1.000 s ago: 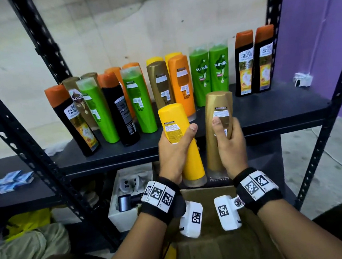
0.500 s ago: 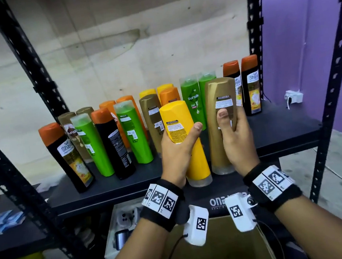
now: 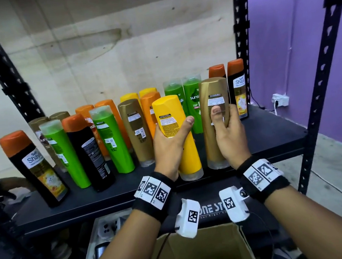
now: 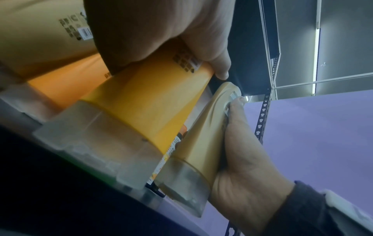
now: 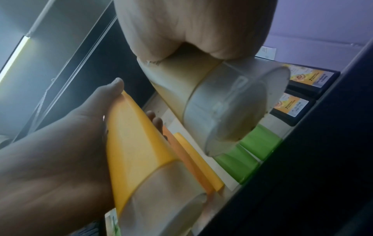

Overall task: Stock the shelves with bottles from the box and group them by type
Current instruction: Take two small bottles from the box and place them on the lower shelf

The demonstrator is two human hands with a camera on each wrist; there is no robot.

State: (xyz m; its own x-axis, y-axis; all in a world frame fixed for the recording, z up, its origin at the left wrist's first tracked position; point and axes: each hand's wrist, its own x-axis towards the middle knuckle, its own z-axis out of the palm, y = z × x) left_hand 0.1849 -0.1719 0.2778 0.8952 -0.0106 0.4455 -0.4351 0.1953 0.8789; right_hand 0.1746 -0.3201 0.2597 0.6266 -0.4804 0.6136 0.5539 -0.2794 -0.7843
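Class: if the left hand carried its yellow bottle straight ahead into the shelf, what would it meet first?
Probably the orange plastic bottle standing directly behind the yellow bottle held by the left hand; depth is uncertain.

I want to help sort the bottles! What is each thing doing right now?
Yellow bottle: cap down, held by the left hand.
Gold bottle: cap down, held by the right hand.
Shelf bottles: standing cap down on the shelf, some leaning.
Box: open.

Yellow bottle in left hand
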